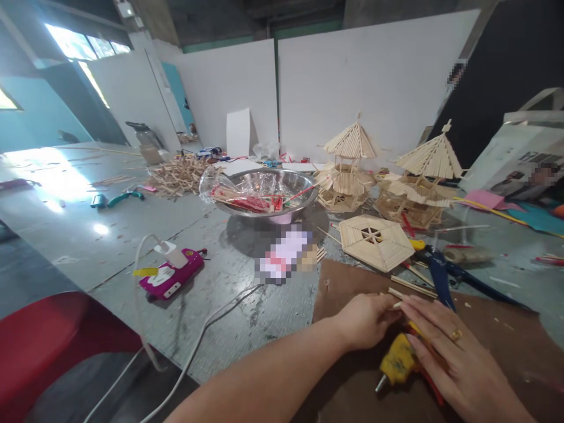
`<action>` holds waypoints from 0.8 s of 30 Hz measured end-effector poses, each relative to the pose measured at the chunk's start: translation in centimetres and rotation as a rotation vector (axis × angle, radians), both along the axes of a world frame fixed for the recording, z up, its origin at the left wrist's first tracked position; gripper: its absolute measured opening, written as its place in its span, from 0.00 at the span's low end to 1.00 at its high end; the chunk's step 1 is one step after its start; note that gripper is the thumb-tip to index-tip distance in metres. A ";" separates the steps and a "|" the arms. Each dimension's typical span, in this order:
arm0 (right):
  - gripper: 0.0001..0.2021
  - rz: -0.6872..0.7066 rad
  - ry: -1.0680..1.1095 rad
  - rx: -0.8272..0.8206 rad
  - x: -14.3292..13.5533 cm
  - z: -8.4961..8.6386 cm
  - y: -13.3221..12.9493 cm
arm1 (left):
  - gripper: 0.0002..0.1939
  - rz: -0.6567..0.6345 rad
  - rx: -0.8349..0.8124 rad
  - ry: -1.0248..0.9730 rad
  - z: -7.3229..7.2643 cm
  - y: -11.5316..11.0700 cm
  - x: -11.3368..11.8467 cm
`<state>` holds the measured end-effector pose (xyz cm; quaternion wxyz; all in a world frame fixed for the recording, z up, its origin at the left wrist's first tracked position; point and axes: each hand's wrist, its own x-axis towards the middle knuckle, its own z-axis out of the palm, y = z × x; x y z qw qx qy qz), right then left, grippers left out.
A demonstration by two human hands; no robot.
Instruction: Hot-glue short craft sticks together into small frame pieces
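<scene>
Both hands meet near the right side of the scene, over a flat brown sheet (343, 388) laid on the grey, scuffed worktop (251, 323). The left hand (370, 320) is closely curled, its fingertips pinching a short, pale wooden stick (397, 305); the right hand (458, 352) (a gold-coloured ring on one finger) has its fingers nearly straight and its thumb apart, with the fingertips reaching to that stick. Just below the right palm lies a yellow-wrapped tool with a metal nozzle (399, 358), though the hand covers so much of it that I cannot tell whether it is gripped. Slightly farther off are a pair of dark blue-handled cutters (438, 273) and a flat hexagonal wooden panel (376, 244) with a spoked opening at its middle. Beyond that panel, two pagoda-like models of pale sticks stand side by side, the left one (350, 167) upright and the right one (423, 176) near a white printed bag (524, 147). Left of them sits a round steel bowl (304, 200) holding clear plastic and red-wrapped sticks, with a heap of loose wooden pieces (178, 176) farther left.
</scene>
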<state>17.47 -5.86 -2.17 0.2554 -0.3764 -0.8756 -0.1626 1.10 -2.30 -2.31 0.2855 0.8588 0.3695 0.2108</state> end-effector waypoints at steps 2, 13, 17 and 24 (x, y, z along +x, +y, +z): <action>0.21 0.001 -0.013 0.013 -0.1 0.1 0.0 | 0.13 -0.008 -0.003 -0.006 -0.1 0.0 0.0; 0.23 0.033 -0.047 0.006 0.2 0.0 0.1 | 0.12 0.017 0.094 0.032 -0.2 0.0 0.1; 0.25 0.026 -0.038 0.004 0.0 -0.2 0.2 | 0.11 0.004 0.035 -0.016 0.0 0.0 0.0; 0.24 0.008 -0.070 0.014 0.1 -0.1 0.1 | 0.12 0.004 -0.041 -0.026 0.3 -0.1 0.0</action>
